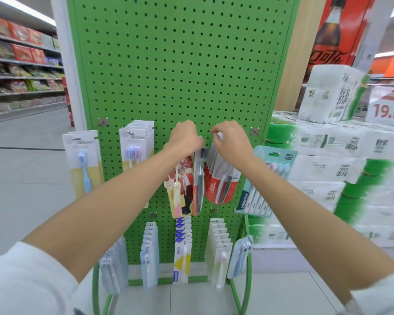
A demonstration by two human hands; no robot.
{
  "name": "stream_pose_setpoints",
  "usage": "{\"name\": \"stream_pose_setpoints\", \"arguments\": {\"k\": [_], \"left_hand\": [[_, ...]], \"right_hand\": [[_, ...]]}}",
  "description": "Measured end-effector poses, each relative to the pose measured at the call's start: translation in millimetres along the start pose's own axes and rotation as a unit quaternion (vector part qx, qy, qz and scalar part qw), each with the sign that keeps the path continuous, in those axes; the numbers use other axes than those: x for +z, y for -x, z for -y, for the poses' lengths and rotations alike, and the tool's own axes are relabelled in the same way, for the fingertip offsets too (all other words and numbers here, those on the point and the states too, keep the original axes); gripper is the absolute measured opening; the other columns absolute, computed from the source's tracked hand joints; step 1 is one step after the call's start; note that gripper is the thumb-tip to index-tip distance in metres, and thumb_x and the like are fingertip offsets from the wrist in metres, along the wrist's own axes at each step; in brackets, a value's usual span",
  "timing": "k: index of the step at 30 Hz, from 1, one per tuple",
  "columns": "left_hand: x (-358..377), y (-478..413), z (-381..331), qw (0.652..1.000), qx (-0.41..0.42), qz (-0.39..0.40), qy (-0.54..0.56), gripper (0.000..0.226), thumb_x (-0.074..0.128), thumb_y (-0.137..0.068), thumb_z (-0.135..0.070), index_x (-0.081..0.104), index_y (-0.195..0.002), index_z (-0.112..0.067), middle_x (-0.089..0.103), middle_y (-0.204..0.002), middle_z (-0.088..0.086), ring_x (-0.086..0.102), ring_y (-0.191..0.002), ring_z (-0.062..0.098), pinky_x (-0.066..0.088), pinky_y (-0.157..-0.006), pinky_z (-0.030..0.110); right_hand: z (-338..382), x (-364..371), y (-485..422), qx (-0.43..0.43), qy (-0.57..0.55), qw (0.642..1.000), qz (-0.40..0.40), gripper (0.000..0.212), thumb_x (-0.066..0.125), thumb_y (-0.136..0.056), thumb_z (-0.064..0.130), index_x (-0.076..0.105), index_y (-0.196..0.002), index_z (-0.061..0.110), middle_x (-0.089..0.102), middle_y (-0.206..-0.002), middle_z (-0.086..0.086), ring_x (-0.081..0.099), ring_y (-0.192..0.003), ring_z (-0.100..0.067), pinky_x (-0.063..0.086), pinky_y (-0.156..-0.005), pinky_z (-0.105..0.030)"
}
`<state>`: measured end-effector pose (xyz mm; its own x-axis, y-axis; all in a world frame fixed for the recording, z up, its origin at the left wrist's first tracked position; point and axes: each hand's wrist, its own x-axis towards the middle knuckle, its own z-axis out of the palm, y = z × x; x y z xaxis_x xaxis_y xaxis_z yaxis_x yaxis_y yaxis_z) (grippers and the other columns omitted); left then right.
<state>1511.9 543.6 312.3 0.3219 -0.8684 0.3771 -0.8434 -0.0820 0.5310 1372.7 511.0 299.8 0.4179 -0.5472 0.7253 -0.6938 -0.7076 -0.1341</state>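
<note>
A green pegboard rack (175,64) stands in front of me with toothbrush packs on hooks. My left hand (185,136) grips the top of a red toothbrush pack (198,185) that hangs edge-on, with a picture-printed pack (180,185) beside it. My right hand (229,139) pinches the tops of a fanned stack of red Colgate packs (221,180) at a hook in the middle of the board. The hook itself is hidden behind my fingers.
More toothbrush packs hang left (83,162) (137,144), right (271,169) and along the bottom row (182,248). Stacked tissue packs (341,155) with a price sign (387,108) fill the right. A store aisle with shelves (21,64) runs off to the left.
</note>
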Motion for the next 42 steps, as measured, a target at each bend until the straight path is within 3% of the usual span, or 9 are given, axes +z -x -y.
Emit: {"name": "stream_pose_setpoints", "arguments": {"k": [8,14,18,24,28,32,35,37,42], "left_hand": [[-11,48,19,0.992,0.055,0.040,0.107,0.016,0.058,-0.096,-0.016,0.073,-0.096,-0.010,0.068,-0.096,0.006,0.060,-0.071,0.022,0.054,-0.057,0.032],[7,81,45,0.962,0.018,0.106,0.251,0.016,0.063,-0.095,-0.015,0.070,-0.108,-0.010,0.066,-0.101,-0.001,0.064,-0.095,0.014,0.057,-0.081,0.030],[30,95,67,0.942,0.004,0.161,0.296,0.011,0.062,-0.096,-0.012,0.070,-0.103,-0.012,0.067,-0.100,-0.002,0.063,-0.088,0.005,0.056,-0.063,0.016],[67,109,111,0.913,-0.037,0.194,0.358,0.009,0.066,-0.094,-0.022,0.073,-0.099,-0.022,0.073,-0.105,0.006,0.070,-0.099,0.025,0.057,-0.090,0.047],[89,120,133,0.895,-0.063,0.210,0.389,0.020,0.063,-0.095,-0.023,0.069,-0.114,-0.018,0.073,-0.110,0.004,0.071,-0.101,0.021,0.058,-0.088,0.040],[103,130,150,0.874,-0.097,0.189,0.438,0.020,0.059,-0.097,-0.018,0.069,-0.114,-0.014,0.075,-0.106,0.000,0.071,-0.100,0.021,0.059,-0.085,0.036],[110,137,155,0.855,-0.114,0.178,0.474,0.019,0.057,-0.098,-0.016,0.068,-0.113,-0.013,0.075,-0.093,-0.016,0.070,-0.101,0.020,0.058,-0.086,0.037],[115,141,156,0.844,-0.131,0.171,0.492,0.019,0.057,-0.098,-0.015,0.069,-0.112,-0.013,0.076,-0.098,-0.010,0.070,-0.101,0.021,0.058,-0.087,0.038],[117,151,164,0.810,-0.177,0.150,0.539,0.021,0.055,-0.099,-0.015,0.068,-0.115,-0.010,0.075,-0.104,0.004,0.072,-0.094,0.019,0.060,-0.078,0.035]], "right_hand": [[28,24,52,0.087,-0.151,0.985,-0.001,0.042,0.045,-0.102,0.021,0.046,-0.142,0.009,0.051,-0.142,-0.007,0.042,-0.134,-0.019,0.030,-0.110,-0.029],[40,38,95,0.159,-0.270,0.949,-0.028,0.029,0.057,-0.097,0.028,0.058,-0.123,0.015,0.062,-0.113,0.003,0.056,-0.102,-0.002,0.045,-0.089,-0.020],[37,55,120,0.214,-0.338,0.916,-0.020,0.006,0.063,-0.093,0.021,0.062,-0.099,0.019,0.062,-0.085,0.011,0.055,-0.071,0.009,0.044,-0.063,-0.013],[31,86,153,0.241,-0.403,0.883,0.016,0.020,0.054,-0.098,0.011,0.066,-0.093,0.026,0.071,-0.092,-0.005,0.062,-0.076,-0.013,0.050,-0.066,-0.020],[30,103,160,0.252,-0.413,0.873,0.055,0.019,0.052,-0.099,0.010,0.069,-0.105,0.016,0.073,-0.099,-0.003,0.067,-0.091,-0.018,0.055,-0.077,-0.031],[28,112,173,0.278,-0.431,0.856,0.066,0.017,0.056,-0.098,0.016,0.067,-0.111,0.014,0.071,-0.093,0.005,0.066,-0.085,-0.003,0.050,-0.073,-0.014],[27,127,188,0.325,-0.436,0.831,0.118,0.034,0.054,-0.099,0.036,0.070,-0.102,0.006,0.072,-0.097,-0.010,0.067,-0.086,-0.016,0.053,-0.082,-0.031],[26,134,198,0.352,-0.456,0.801,0.165,0.048,0.049,-0.096,0.053,0.074,-0.102,0.013,0.074,-0.101,-0.010,0.068,-0.098,-0.030,0.052,-0.095,-0.045],[28,140,220,0.360,-0.476,0.769,0.229,0.064,0.048,-0.091,0.064,0.071,-0.102,0.006,0.075,-0.100,-0.011,0.071,-0.098,-0.029,0.052,-0.095,-0.041]]}}
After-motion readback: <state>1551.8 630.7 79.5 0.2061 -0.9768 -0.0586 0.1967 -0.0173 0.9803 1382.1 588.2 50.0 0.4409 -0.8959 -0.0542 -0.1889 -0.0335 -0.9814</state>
